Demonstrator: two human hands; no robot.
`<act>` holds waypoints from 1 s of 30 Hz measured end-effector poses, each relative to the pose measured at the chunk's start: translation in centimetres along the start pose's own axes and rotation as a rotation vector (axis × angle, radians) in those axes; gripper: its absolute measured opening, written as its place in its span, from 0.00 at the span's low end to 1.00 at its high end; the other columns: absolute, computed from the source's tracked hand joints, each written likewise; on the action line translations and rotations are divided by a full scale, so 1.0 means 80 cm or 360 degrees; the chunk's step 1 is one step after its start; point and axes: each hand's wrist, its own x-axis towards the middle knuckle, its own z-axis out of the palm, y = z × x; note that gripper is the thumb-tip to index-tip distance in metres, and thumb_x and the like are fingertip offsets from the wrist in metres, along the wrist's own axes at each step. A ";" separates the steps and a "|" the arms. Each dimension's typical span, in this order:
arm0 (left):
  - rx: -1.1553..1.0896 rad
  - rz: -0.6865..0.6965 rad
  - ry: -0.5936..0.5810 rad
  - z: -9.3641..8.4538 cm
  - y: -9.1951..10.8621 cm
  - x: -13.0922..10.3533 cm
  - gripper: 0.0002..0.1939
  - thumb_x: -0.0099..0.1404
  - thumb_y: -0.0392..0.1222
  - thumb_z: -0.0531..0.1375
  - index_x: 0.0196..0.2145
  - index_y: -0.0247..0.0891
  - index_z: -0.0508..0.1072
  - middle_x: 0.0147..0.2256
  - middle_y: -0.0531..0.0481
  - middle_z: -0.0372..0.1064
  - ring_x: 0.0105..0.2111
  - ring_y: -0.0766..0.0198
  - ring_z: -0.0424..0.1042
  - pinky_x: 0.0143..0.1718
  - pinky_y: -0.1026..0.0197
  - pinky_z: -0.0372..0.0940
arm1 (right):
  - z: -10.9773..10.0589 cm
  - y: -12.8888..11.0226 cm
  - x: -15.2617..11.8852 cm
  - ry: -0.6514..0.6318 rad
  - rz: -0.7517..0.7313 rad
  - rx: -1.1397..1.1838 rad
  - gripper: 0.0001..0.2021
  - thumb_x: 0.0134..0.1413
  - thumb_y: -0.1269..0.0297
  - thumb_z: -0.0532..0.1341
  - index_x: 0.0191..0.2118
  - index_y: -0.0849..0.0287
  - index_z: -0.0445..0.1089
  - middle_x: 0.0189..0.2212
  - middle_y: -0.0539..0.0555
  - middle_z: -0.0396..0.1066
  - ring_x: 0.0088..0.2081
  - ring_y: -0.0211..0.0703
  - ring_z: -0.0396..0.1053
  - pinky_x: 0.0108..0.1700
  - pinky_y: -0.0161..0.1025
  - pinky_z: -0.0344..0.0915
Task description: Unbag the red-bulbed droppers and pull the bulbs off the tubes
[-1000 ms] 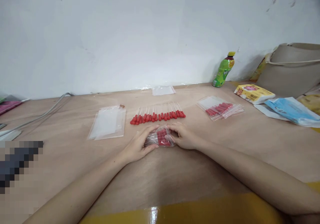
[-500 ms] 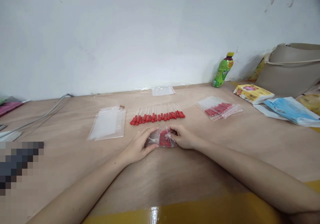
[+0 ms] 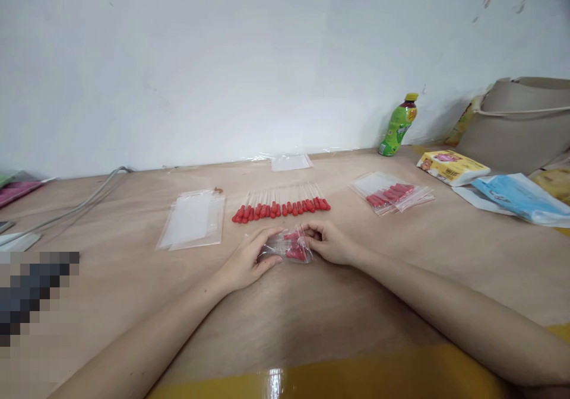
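Observation:
A clear zip-lock bag (image 3: pixel 293 255) with several red-bulbed glass droppers in it lies between my two hands. My left hand (image 3: pixel 250 257) is wrapped round the bag's left end, thumb on the near side and fingers on the far side. At the opposite end, the fingers of my right hand (image 3: pixel 328 241) pinch the bag's edge by the red bulbs. Just beyond it, a row of droppers (image 3: pixel 280 208) lies side by side with red bulbs toward me and clear tubes pointing away. Flat clear bags (image 3: pixel 193 218) are stacked to the left. Filled bags (image 3: pixel 392 194) overlap at the right.
Another flat bag (image 3: pixel 291 162) lies by the wall. A green drink bottle (image 3: pixel 398 127), a yellow tissue pack (image 3: pixel 453 167), a blue packet (image 3: pixel 521 196) and a grey-beige bag (image 3: pixel 519 129) stand or lie at the right. A grey cable (image 3: pixel 95 194) crosses the left side.
The red bulbs inside the bag have spread apart, with a gap between them. My right hand has shifted very slightly at the bag's edge; my left hand stays put.

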 end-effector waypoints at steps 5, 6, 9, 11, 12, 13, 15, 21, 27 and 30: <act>-0.0033 0.0018 0.0002 -0.002 0.002 0.001 0.23 0.63 0.43 0.55 0.55 0.41 0.56 0.50 0.44 0.62 0.49 0.58 0.63 0.48 0.54 0.61 | -0.008 0.001 -0.002 0.0035 -0.0025 -0.0145 0.07 0.51 0.63 0.57 0.34 0.60 0.63 0.24 0.48 0.65 0.26 0.35 0.62 0.28 0.34 0.60; -0.0036 0.0014 -0.0001 -0.002 0.002 0.001 0.23 0.63 0.43 0.55 0.55 0.41 0.56 0.50 0.44 0.62 0.49 0.58 0.63 0.48 0.54 0.61 | -0.013 -0.001 -0.003 0.0026 -0.0036 -0.0158 0.07 0.51 0.62 0.57 0.33 0.60 0.62 0.24 0.47 0.64 0.26 0.35 0.62 0.29 0.34 0.60; -0.0031 -0.0006 -0.0001 -0.003 0.002 0.000 0.23 0.63 0.43 0.55 0.54 0.41 0.57 0.49 0.44 0.63 0.48 0.58 0.64 0.47 0.55 0.62 | -0.031 -0.007 -0.006 0.0000 0.0000 -0.0097 0.09 0.49 0.60 0.59 0.32 0.60 0.62 0.24 0.47 0.63 0.25 0.33 0.61 0.28 0.34 0.60; -0.0029 -0.0027 -0.0012 -0.003 0.001 0.000 0.22 0.63 0.44 0.55 0.54 0.41 0.58 0.49 0.44 0.63 0.47 0.58 0.64 0.47 0.55 0.62 | -0.048 -0.013 -0.007 -0.0048 0.0088 0.0026 0.11 0.47 0.59 0.60 0.32 0.61 0.63 0.24 0.47 0.64 0.24 0.32 0.62 0.26 0.33 0.61; -0.0032 -0.0035 -0.0020 -0.003 0.000 -0.001 0.22 0.63 0.44 0.55 0.54 0.41 0.58 0.49 0.45 0.63 0.47 0.58 0.64 0.47 0.55 0.62 | -0.059 -0.017 -0.007 -0.0076 0.0134 0.0096 0.12 0.46 0.58 0.61 0.32 0.61 0.63 0.25 0.48 0.65 0.23 0.32 0.62 0.26 0.33 0.61; -0.0037 -0.0038 -0.0023 -0.003 0.000 -0.001 0.22 0.63 0.44 0.55 0.53 0.41 0.58 0.49 0.45 0.62 0.48 0.59 0.64 0.47 0.55 0.62 | -0.071 -0.021 -0.007 -0.0091 0.0165 0.0126 0.12 0.44 0.58 0.62 0.32 0.61 0.65 0.26 0.49 0.67 0.24 0.32 0.63 0.26 0.34 0.62; -0.0051 -0.0042 -0.0032 -0.002 -0.001 -0.002 0.22 0.63 0.43 0.55 0.54 0.42 0.58 0.50 0.45 0.62 0.49 0.59 0.63 0.48 0.55 0.61 | -0.099 -0.030 -0.009 0.0024 0.0180 0.0090 0.13 0.43 0.58 0.63 0.33 0.61 0.67 0.24 0.49 0.68 0.23 0.32 0.63 0.26 0.33 0.62; -0.0055 -0.0037 -0.0017 -0.001 -0.003 -0.001 0.21 0.63 0.43 0.55 0.53 0.42 0.58 0.49 0.45 0.62 0.48 0.59 0.63 0.47 0.55 0.61 | -0.159 -0.032 -0.009 0.0816 -0.0102 -0.0102 0.12 0.43 0.58 0.64 0.33 0.59 0.68 0.29 0.53 0.72 0.26 0.36 0.66 0.29 0.37 0.65; -0.0058 -0.0068 -0.0047 -0.002 -0.002 -0.001 0.21 0.63 0.43 0.55 0.53 0.42 0.58 0.50 0.46 0.61 0.47 0.59 0.63 0.47 0.56 0.61 | -0.135 0.024 0.001 0.1181 -0.0442 -0.1115 0.08 0.52 0.64 0.56 0.37 0.59 0.68 0.34 0.55 0.71 0.36 0.44 0.69 0.39 0.43 0.65; -0.0056 -0.0088 -0.0052 -0.002 -0.001 -0.002 0.21 0.63 0.44 0.55 0.53 0.43 0.58 0.50 0.46 0.61 0.48 0.59 0.63 0.47 0.57 0.60 | -0.119 0.043 0.002 0.0949 -0.0565 -0.1371 0.09 0.55 0.69 0.52 0.40 0.59 0.67 0.37 0.57 0.71 0.40 0.45 0.68 0.42 0.42 0.65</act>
